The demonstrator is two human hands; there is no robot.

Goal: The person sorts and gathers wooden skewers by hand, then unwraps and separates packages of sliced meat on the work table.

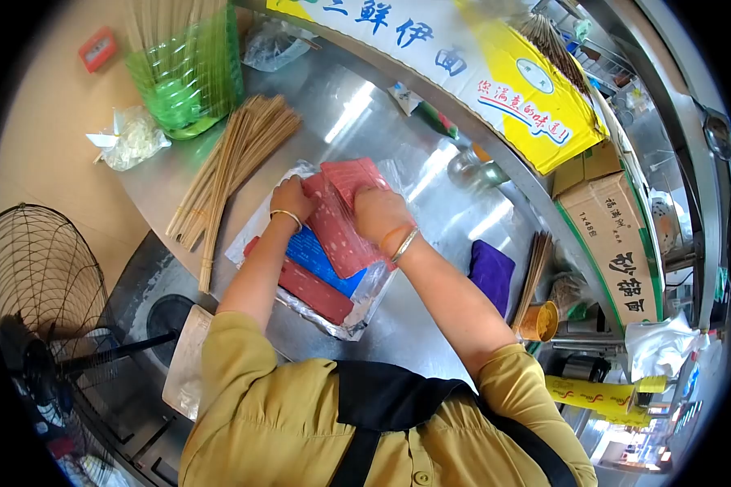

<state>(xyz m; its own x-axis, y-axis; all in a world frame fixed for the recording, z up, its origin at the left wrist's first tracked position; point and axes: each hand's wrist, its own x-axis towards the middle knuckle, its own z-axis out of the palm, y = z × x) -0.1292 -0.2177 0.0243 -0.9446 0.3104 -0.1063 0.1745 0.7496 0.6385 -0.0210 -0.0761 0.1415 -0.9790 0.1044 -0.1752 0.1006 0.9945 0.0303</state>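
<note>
My left hand (292, 199) is closed on the upper left edge of a flat, dark red packet with pale specks (333, 231). On its right side, my right hand (382, 215) is closed, with the fingers bent over the red packaging. A second red piece (353, 173) lies at the top, partly under my right hand; I cannot tell whether it is separate. Below them, another long red packet (317, 292) rests in an open silver-lined package (353, 329). A bright blue surface (309, 250) shows between the packets.
A bundle of wooden skewers (235, 162) lies on the steel table (333, 101) at left, near a green basket (179, 89) of skewers. To the right are a purple cloth (491, 272), more skewers (532, 280) and a brown carton (605, 235). A wire basket (45, 268) stands at far left.
</note>
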